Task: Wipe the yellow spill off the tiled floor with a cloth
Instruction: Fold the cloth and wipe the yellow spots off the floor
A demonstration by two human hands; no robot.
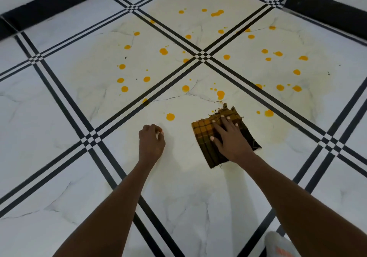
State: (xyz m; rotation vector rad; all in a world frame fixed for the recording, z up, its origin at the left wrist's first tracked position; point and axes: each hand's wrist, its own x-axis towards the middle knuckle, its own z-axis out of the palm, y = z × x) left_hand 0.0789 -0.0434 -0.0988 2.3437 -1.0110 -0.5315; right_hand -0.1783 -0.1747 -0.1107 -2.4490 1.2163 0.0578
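A folded yellow-and-brown checked cloth [204, 135] lies flat on the white tiled floor [59, 117]. My right hand [230, 137] presses down on it with fingers spread. My left hand [152, 143] rests on the floor to the left of the cloth, fingers curled and holding nothing. Several orange-yellow drops [170, 117] dot the tiles ahead, inside a wide pale yellowish smear [99, 58]. One drop [220, 94] sits just beyond the cloth's frayed far edge, another [269, 113] to its right.
Black double lines [202, 55] cross the floor diagonally. A black skirting band [49, 0] runs along the far wall at left and another [325, 10] at right. A white and orange object [282, 245] shows at the bottom right edge.
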